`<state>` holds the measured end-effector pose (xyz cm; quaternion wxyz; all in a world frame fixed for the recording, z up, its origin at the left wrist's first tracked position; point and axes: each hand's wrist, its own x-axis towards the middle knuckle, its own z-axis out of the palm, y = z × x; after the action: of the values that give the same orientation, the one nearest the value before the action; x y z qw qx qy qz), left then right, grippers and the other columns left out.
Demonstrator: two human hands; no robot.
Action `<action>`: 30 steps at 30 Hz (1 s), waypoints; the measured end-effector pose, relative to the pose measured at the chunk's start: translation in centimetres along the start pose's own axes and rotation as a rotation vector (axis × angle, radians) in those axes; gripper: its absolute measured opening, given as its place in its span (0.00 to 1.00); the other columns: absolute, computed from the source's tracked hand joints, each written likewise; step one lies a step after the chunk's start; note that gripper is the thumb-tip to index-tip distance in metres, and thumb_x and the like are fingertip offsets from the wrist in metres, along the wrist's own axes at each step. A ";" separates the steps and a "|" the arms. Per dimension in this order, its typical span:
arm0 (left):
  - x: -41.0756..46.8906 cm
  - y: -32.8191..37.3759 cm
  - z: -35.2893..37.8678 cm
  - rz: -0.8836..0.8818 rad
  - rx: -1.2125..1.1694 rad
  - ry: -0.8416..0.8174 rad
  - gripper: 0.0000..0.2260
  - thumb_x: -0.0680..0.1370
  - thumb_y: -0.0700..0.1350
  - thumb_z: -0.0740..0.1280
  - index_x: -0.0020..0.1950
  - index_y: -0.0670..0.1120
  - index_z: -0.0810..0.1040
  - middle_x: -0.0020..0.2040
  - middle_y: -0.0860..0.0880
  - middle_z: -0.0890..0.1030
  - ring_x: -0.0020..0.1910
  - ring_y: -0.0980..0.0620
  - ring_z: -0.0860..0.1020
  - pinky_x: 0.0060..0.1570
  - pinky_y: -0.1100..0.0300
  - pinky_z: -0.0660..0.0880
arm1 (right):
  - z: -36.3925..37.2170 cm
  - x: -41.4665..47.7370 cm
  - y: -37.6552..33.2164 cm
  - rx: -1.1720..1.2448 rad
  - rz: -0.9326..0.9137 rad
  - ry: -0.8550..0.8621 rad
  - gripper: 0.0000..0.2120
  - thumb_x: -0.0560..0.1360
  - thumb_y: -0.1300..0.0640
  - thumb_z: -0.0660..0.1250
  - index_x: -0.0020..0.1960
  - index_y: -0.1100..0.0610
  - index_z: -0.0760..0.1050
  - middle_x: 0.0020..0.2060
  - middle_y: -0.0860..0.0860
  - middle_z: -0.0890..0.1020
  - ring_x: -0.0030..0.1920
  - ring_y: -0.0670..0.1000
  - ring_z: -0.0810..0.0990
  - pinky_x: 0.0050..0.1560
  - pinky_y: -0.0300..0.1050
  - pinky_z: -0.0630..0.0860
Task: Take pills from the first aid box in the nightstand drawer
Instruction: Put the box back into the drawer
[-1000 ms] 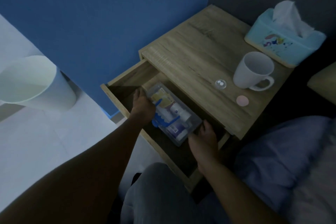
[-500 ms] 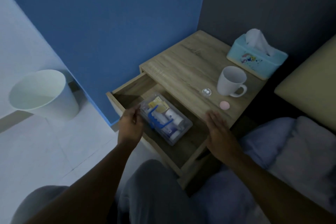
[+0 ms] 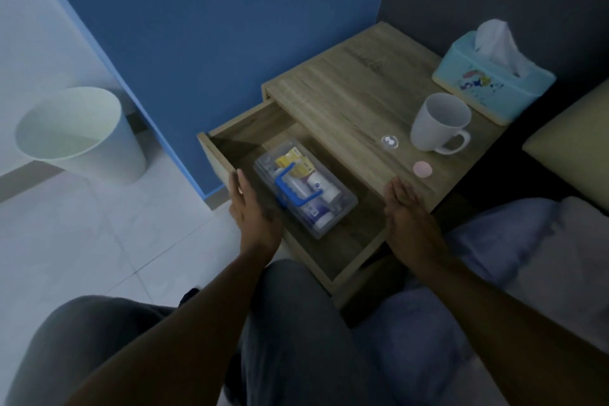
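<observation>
The clear first aid box point(image 3: 304, 186) with a blue handle lies in the open wooden nightstand drawer point(image 3: 230, 142), packed with tubes and small packets. My left hand point(image 3: 253, 208) hovers open over the drawer's front edge, just left of the box and apart from it. My right hand point(image 3: 407, 208) is open and flat at the front edge of the nightstand top point(image 3: 346, 102), holding nothing. A small clear dish with two white pills point(image 3: 390, 142) sits on the top, and a pink round lid point(image 3: 422, 169) lies near it.
A white mug point(image 3: 440, 122) and a light blue tissue box point(image 3: 491, 89) stand on the nightstand's right side. A white waste bin point(image 3: 79, 135) is on the tiled floor at the left. Bedding point(image 3: 527, 241) lies at the right, my knees below.
Both hands have let go of the first aid box and drawn back out of the drawer. The right hand moved up to the nightstand's front edge. The view pulled back.
</observation>
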<state>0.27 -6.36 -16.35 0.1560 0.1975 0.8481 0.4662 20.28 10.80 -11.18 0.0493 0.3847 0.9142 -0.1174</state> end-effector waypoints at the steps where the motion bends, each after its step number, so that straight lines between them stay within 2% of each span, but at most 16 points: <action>1: 0.3 -0.3 0.0 -0.070 -0.042 0.037 0.44 0.76 0.46 0.70 0.79 0.57 0.40 0.80 0.58 0.43 0.78 0.49 0.47 0.71 0.52 0.48 | 0.0 0.1 0.1 0.004 -0.003 0.005 0.27 0.81 0.62 0.56 0.79 0.63 0.55 0.80 0.60 0.57 0.80 0.59 0.55 0.79 0.54 0.52; 3: 0.8 -1.1 0.0 -0.167 -0.068 0.015 0.46 0.76 0.46 0.70 0.79 0.54 0.37 0.81 0.55 0.41 0.79 0.49 0.46 0.73 0.51 0.48 | -0.3 0.1 0.2 0.004 -0.011 0.014 0.27 0.81 0.63 0.56 0.79 0.64 0.57 0.79 0.60 0.58 0.80 0.59 0.56 0.79 0.54 0.53; 4: 1.0 -1.8 0.1 -0.195 -0.077 -0.054 0.46 0.76 0.45 0.70 0.79 0.54 0.36 0.81 0.52 0.42 0.79 0.47 0.49 0.74 0.49 0.53 | -0.4 0.1 0.2 0.007 -0.015 0.016 0.27 0.80 0.63 0.57 0.79 0.64 0.58 0.79 0.59 0.59 0.80 0.58 0.56 0.79 0.54 0.54; 5: 1.1 -2.3 0.1 -0.238 -0.138 -0.136 0.44 0.77 0.44 0.68 0.79 0.55 0.37 0.81 0.49 0.50 0.77 0.45 0.58 0.72 0.47 0.63 | -0.4 0.1 0.2 0.014 -0.020 0.020 0.28 0.80 0.63 0.57 0.78 0.64 0.58 0.79 0.59 0.59 0.80 0.58 0.57 0.79 0.54 0.54; 6: 1.2 -2.7 0.1 -0.298 -0.214 -0.201 0.40 0.79 0.45 0.65 0.79 0.57 0.39 0.78 0.47 0.60 0.70 0.46 0.70 0.61 0.50 0.77 | -0.5 0.0 0.2 0.024 -0.023 0.023 0.28 0.79 0.63 0.58 0.78 0.63 0.59 0.79 0.59 0.59 0.79 0.58 0.57 0.79 0.54 0.54; 7: 1.2 -3.1 0.1 -0.338 -0.249 -0.249 0.35 0.80 0.46 0.62 0.78 0.58 0.42 0.73 0.49 0.67 0.61 0.50 0.76 0.47 0.59 0.82 | -0.5 0.0 0.2 0.033 -0.022 0.024 0.29 0.78 0.63 0.59 0.78 0.63 0.59 0.79 0.59 0.60 0.79 0.58 0.57 0.79 0.53 0.54; 8: 1.4 -3.4 0.1 -0.349 -0.256 -0.271 0.32 0.81 0.47 0.60 0.79 0.58 0.45 0.69 0.51 0.71 0.55 0.52 0.78 0.38 0.67 0.80 | -0.5 0.0 0.2 0.041 -0.020 0.025 0.30 0.78 0.62 0.59 0.78 0.63 0.59 0.79 0.58 0.59 0.80 0.58 0.57 0.79 0.53 0.54; 9: 1.7 -3.6 0.0 -0.349 -0.229 -0.287 0.29 0.81 0.48 0.59 0.78 0.57 0.49 0.69 0.51 0.72 0.57 0.51 0.78 0.39 0.69 0.78 | -0.6 0.0 0.2 0.049 -0.016 0.025 0.30 0.77 0.62 0.60 0.78 0.63 0.59 0.79 0.58 0.59 0.80 0.57 0.56 0.79 0.53 0.54; 11: 2.4 -3.4 0.0 -0.343 -0.214 -0.326 0.26 0.81 0.51 0.59 0.78 0.55 0.53 0.72 0.50 0.70 0.66 0.48 0.74 0.53 0.62 0.75 | -0.6 0.0 0.0 0.056 0.000 0.027 0.31 0.76 0.61 0.61 0.78 0.62 0.60 0.79 0.57 0.59 0.80 0.57 0.56 0.79 0.53 0.54; 13: 2.9 -2.9 0.4 -0.331 -0.221 -0.369 0.27 0.81 0.52 0.59 0.78 0.54 0.53 0.74 0.49 0.69 0.66 0.50 0.72 0.59 0.54 0.72 | -0.6 0.0 0.0 0.055 0.016 0.033 0.31 0.76 0.60 0.61 0.78 0.60 0.61 0.79 0.56 0.60 0.79 0.56 0.57 0.79 0.51 0.54; 16: 3.7 -1.5 1.6 -0.309 -0.253 -0.416 0.30 0.82 0.51 0.59 0.80 0.52 0.49 0.75 0.49 0.67 0.66 0.51 0.70 0.61 0.52 0.71 | -0.7 0.1 0.2 0.060 0.017 0.037 0.31 0.76 0.58 0.62 0.78 0.59 0.62 0.79 0.55 0.61 0.79 0.55 0.58 0.77 0.50 0.55; 20: 4.6 0.2 3.9 -0.258 -0.323 -0.450 0.32 0.81 0.48 0.60 0.80 0.52 0.45 0.75 0.47 0.67 0.64 0.54 0.71 0.58 0.55 0.71 | -0.7 0.4 0.3 0.080 0.040 0.053 0.29 0.76 0.56 0.62 0.77 0.58 0.65 0.78 0.54 0.64 0.78 0.54 0.61 0.75 0.50 0.59; 25: 5.4 2.3 6.6 -0.211 -0.405 -0.464 0.35 0.82 0.48 0.58 0.79 0.55 0.35 0.79 0.47 0.59 0.67 0.54 0.66 0.63 0.53 0.68 | 0.0 0.2 0.4 0.088 0.061 0.117 0.29 0.74 0.54 0.63 0.75 0.55 0.69 0.77 0.52 0.67 0.77 0.53 0.64 0.72 0.51 0.64; 28: 5.9 3.6 8.2 -0.186 -0.408 -0.467 0.35 0.82 0.51 0.57 0.79 0.54 0.33 0.79 0.46 0.57 0.72 0.49 0.64 0.64 0.54 0.66 | 0.1 0.4 0.8 0.033 0.044 0.096 0.30 0.74 0.49 0.55 0.76 0.52 0.66 0.78 0.48 0.64 0.78 0.51 0.62 0.71 0.49 0.66; 30: 6.2 4.3 9.2 -0.165 -0.405 -0.450 0.35 0.82 0.52 0.56 0.79 0.53 0.33 0.80 0.46 0.55 0.76 0.44 0.60 0.69 0.51 0.63 | 0.2 0.5 1.1 0.011 0.011 0.105 0.30 0.74 0.49 0.54 0.76 0.53 0.67 0.77 0.48 0.66 0.78 0.50 0.63 0.71 0.49 0.66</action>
<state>-0.21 5.40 -17.91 0.4132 0.1909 0.6953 0.5562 20.69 11.80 -11.66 -0.0003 0.3954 0.9129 -0.1016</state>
